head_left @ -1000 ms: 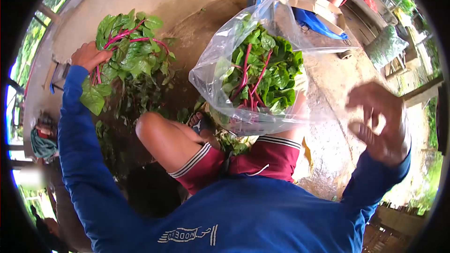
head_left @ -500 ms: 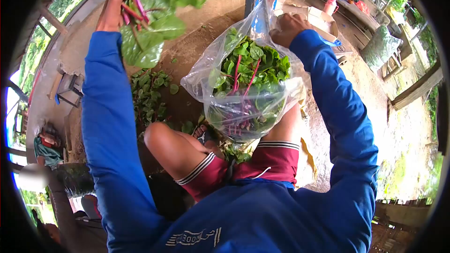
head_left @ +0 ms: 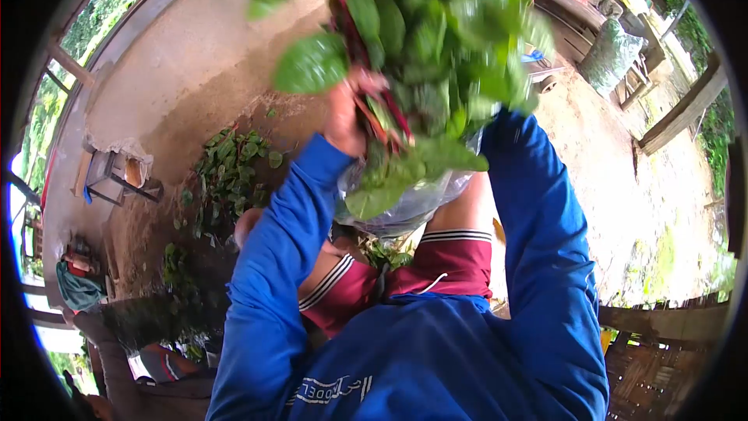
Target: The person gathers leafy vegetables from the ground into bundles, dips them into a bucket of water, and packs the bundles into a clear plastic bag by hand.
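Note:
A big bunch of leafy greens with red stems (head_left: 436,39) fills the top centre, somewhat blurred. My left hand (head_left: 347,113) is closed round its stems. Behind the leaves my right hand is hidden; only the blue sleeve leads up to them. Below the bunch, the clear plastic bag (head_left: 405,214) shows in part between my legs, most of it covered by the leaves and my left arm.
More greens (head_left: 226,179) lie on the floor at the left. Beyond them are a small stool (head_left: 121,175) and a dark green cloth (head_left: 78,288). Another person's arm (head_left: 113,359) shows at the lower left. A stuffed sack (head_left: 612,58) and a wooden post (head_left: 686,113) stand at the right.
My left hand has carried the bunch from the upper left to the centre, over the bag. My right hand, seen earlier at the bag's top edge, is now hidden behind leaves.

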`<act>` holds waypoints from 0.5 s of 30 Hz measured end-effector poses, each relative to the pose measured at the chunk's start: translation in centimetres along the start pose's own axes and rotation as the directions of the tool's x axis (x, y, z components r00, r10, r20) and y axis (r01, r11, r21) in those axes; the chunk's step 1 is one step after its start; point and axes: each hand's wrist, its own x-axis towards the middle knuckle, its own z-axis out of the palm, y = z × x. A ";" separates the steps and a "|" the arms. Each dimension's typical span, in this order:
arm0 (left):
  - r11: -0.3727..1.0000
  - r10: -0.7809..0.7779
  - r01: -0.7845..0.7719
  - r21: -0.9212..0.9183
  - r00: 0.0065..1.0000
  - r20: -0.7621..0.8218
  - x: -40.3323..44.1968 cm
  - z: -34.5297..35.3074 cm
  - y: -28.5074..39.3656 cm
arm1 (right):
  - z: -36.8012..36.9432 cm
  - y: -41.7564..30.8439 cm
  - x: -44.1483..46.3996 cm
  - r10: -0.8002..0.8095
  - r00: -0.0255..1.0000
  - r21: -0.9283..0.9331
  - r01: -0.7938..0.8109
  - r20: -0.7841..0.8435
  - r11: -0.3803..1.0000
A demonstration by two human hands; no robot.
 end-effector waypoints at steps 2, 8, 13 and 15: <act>0.994 -0.061 0.052 0.094 0.994 0.093 -0.5 -3.9 -4.6 | -0.6 0.6 -1.2 -0.102 0.994 0.012 0.102 0.046 0.995; 0.822 -0.553 0.559 0.109 0.829 -0.079 -2.7 -5.4 -1.9 | -0.7 1.0 -0.3 -0.378 0.903 -0.012 0.389 0.206 0.921; 0.648 -0.679 0.699 0.303 0.710 -0.184 -3.7 -7.6 -2.0 | -0.4 1.6 2.9 -0.499 0.805 -0.022 0.533 0.322 0.846; 0.679 -0.589 0.603 0.419 0.788 -0.179 -4.0 -7.8 -1.7 | -0.9 2.8 3.8 -0.416 0.805 0.341 0.284 0.424 0.896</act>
